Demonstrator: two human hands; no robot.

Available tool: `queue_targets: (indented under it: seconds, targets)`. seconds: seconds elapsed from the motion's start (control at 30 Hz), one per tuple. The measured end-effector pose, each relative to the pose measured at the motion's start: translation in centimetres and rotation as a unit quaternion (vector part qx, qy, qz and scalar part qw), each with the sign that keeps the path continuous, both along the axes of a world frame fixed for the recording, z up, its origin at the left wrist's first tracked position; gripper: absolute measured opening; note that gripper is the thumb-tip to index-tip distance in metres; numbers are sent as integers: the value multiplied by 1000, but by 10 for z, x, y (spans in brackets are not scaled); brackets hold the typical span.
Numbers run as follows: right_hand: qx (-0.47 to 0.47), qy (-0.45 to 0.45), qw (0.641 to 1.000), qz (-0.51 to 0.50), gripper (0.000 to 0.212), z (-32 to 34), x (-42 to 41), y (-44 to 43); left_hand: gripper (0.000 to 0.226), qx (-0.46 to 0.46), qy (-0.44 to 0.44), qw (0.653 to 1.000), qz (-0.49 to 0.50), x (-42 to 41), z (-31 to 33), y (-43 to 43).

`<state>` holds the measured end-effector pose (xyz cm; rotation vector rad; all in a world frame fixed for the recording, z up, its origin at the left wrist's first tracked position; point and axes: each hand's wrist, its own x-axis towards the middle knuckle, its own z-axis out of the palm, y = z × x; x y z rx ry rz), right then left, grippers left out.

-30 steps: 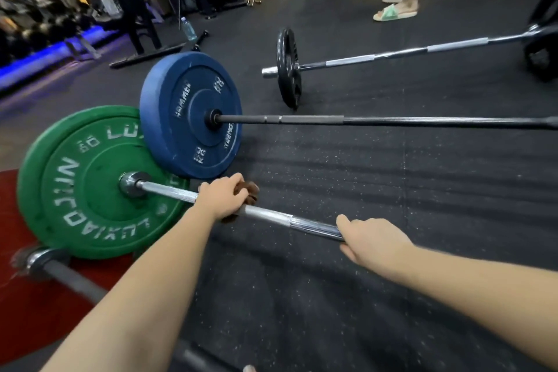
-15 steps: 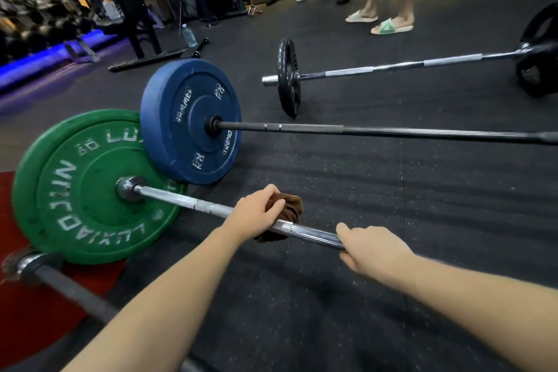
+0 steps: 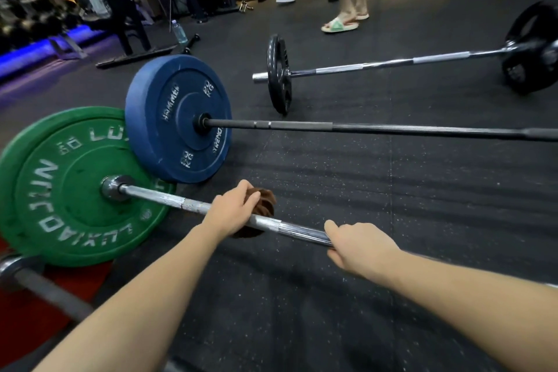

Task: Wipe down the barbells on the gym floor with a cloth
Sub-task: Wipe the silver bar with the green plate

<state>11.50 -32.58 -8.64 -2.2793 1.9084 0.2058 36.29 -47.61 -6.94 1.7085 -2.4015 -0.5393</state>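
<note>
Nearest me on the gym floor (image 3: 302, 317), the left hand (image 3: 234, 211) clasps a brown cloth (image 3: 267, 201) round the silver barbell (image 3: 169, 199), a little along from its green plate (image 3: 69, 190). The right hand (image 3: 359, 246) grips the same shaft further right. I judge it early: the black barbell (image 3: 392, 129) and the far barbell (image 3: 377, 65) seem unwiped. The green plate reads LUXIAOJUN; the blue plate (image 3: 157, 106) reads HAMMER STRENGTH, 20 KG.

This is a gym. Black speckled rubber flooring (image 3: 302, 296) covers the ground. On it lie a chrome barbell (image 3: 169, 201) carrying a green bumper plate (image 3: 60, 190), a black barbell (image 3: 392, 129) with a blue bumper plate (image 3: 169, 136), and a silver barbell (image 3: 392, 63) with thin black plates (image 3: 279, 90). A dark steel rack frame (image 3: 120, 9) stands at the back left.
</note>
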Motion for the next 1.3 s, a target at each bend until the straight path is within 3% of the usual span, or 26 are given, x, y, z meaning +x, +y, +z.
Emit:
queue_targets:
  seconds: [0.3,0.43,0.67,0.87,1.1,1.3]
  targets:
    - [7,3,1000,-10,28,-1,1,-3,17,-30,45,996,-75,-12,0,22]
    - [8,3,1000,-13,29,0,1,-2,16,3,45,999,-29,15,3,-1]
    - [-1,6,1000,-6,28,-2,2,-1,19,-25,-19,999,5,13,-4,-13]
    - [-1,1,1000,-7,21,0,1,-1,18,8,-6,1000,-26,-3,4,1]
    - [-3,-8,1000,-18,24,1,2,-1,16,74,11,986,-146,-51,5,22]
    - [4,-10,1000,-18,24,1,2,-2,16,62,7,992,-106,-10,13,1]
